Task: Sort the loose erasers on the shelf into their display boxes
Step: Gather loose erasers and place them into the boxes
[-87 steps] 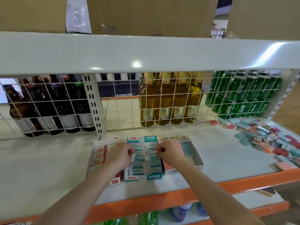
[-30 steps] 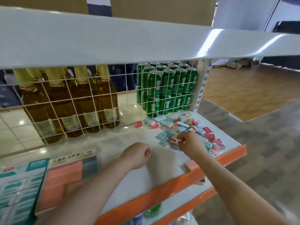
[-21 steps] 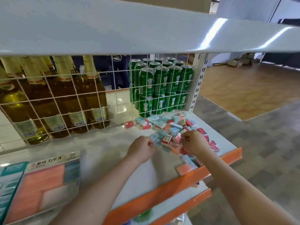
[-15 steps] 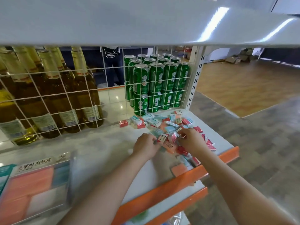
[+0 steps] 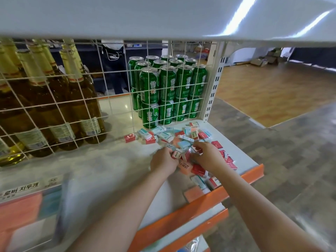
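- Centrally, both hands work in the pile of loose erasers at the right end of the white shelf.
- Left hand: knuckles up, fingers curled; its fingertips pinch a small red-and-white eraser at the near-left side of the pile.
- Right hand: fingers bent down into the pile, touching several erasers. Whether they clamp any single one cannot be told, since the hand's back hides the fingertips.
- Pile: red, pale blue, teal and salmon-pink wrapped erasers lying at mixed angles, spread from the wire grid to the orange front lip of the shelf.
- One red eraser lies apart at the pile's left margin, just in front of the grid.
- A plain orange eraser lies at the shelf's front edge, near the lip.
- Display box: at the lower left, well apart from the pile, blurred; its back card bears Korean lettering, and orange and blue contents show inside.
- White wire grid: stands upright along the back of the shelf.
- Behind the grid, left: amber glass bottles with gold foil necks, standing upright.
- Behind the grid, right: green cans stacked in two tiers.
- Above: the underside of an upper shelf, with streaks of reflected light.
- Right: wood flooring and grey paving-pattern floor.
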